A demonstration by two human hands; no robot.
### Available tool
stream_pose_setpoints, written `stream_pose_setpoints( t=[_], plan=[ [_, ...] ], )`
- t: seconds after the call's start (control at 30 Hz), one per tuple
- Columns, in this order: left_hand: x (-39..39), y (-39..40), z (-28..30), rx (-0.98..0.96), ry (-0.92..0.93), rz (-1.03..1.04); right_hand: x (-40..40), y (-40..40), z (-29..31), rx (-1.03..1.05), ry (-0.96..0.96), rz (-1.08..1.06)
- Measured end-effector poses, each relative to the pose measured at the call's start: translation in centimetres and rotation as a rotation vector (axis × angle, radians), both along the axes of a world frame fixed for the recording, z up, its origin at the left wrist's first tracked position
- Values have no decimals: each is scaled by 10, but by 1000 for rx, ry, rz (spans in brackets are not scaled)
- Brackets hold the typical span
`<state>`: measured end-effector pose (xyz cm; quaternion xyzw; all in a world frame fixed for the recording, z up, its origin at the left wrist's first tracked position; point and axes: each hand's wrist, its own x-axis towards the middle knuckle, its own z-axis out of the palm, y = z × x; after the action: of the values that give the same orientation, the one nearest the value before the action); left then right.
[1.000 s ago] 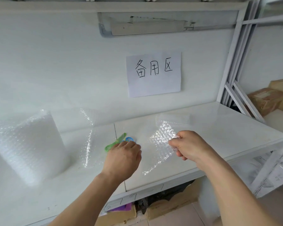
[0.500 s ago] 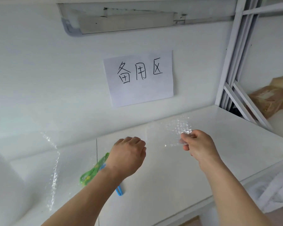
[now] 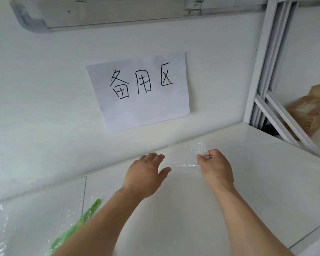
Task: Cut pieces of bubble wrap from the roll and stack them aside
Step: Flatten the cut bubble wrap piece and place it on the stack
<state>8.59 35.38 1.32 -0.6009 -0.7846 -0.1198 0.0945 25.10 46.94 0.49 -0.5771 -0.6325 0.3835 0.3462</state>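
A: Where is the cut piece of clear bubble wrap [image 3: 189, 157] found?

B: It is laid on the white tabletop [image 3: 229, 191] near the back wall, at about one o'clock from the middle of the view, under the white paper sign with black handwritten characters [image 3: 142, 91]. Its right edge is pinched between thumb and fingertips of the right hand [image 3: 216, 169].

A: And the left hand [image 3: 146, 174]?

B: It is held with straight, spread fingers just beside the sheet's left edge, at nine o'clock from the wrap. Nothing is gripped by it; whether the film is touched cannot be told.

A: How is the sheet expected to handle?

B: It is judged very light, limp and somewhat slick. It would be lifted by any draught and folded under its own weight if held at one corner only. The bubbles can be popped by a hard squeeze, so a light edge pinch is advised, with a flat palm used to smooth it.

A: What else is seen?

B: Green translucent plastic-handled scissors [image 3: 76, 226] are left lying at seven o'clock, partly over loose clear bubble wrap from the roll [image 3: 26, 218]. Brown cardboard boxes [image 3: 310, 113] are stored at three o'clock, behind the white metal shelf frame [image 3: 266, 71].
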Motion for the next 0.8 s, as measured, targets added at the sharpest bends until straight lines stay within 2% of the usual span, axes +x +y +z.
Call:
stream_pose_setpoints(
  t=[0.13,0.5,0.63,0.8],
  plan=[
    [-2,6,-13,-84,-84,18,-3,-3,-6,56,-248,8],
    [-2,1,-27,-37,-238,72,-1,-10,0,62,-469,8],
    [0,-1,-29,20,-259,71,-1,-6,-7,73,-390,18],
    [-3,0,-25,61,-272,57,0,-3,-9,68,-152,36]
  ],
)
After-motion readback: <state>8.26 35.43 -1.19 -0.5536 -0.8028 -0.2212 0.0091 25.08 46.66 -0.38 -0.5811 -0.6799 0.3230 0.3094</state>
